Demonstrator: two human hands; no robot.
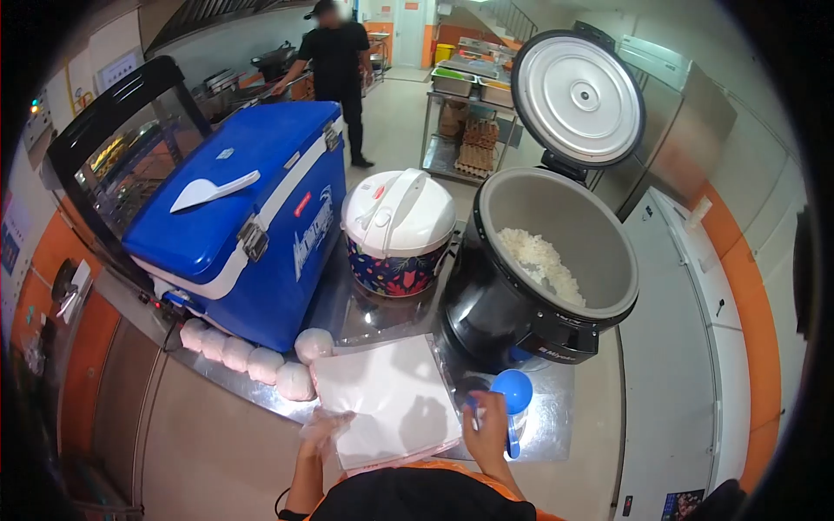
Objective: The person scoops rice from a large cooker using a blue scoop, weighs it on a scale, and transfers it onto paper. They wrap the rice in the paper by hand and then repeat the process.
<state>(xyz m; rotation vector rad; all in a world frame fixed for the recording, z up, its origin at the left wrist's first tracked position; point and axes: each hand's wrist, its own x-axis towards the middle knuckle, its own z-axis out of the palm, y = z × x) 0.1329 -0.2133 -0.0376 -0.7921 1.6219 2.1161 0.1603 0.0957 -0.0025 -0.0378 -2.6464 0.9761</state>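
Observation:
A stack of white paper sheets (391,391) lies on the metal table in front of me. My left hand (325,427), in a clear plastic glove, rests at its left edge with fingers stretched onto the top sheet. To the right of the stack, my right hand (488,434) has its fingers curled round the handle area of a blue scoop (513,391). The scoop's round bowl points away from me, and part of its handle is hidden by the hand. Several round wrapped portions (295,380) line the table's left front edge, beside the paper.
A large black rice cooker (486,286) stands open at the right, cooked rice (543,265) inside. Left of it are a smaller floral rice cooker (398,230) and a blue cooler box (252,208) carrying a white paddle (213,191). A person (337,65) stands farther back.

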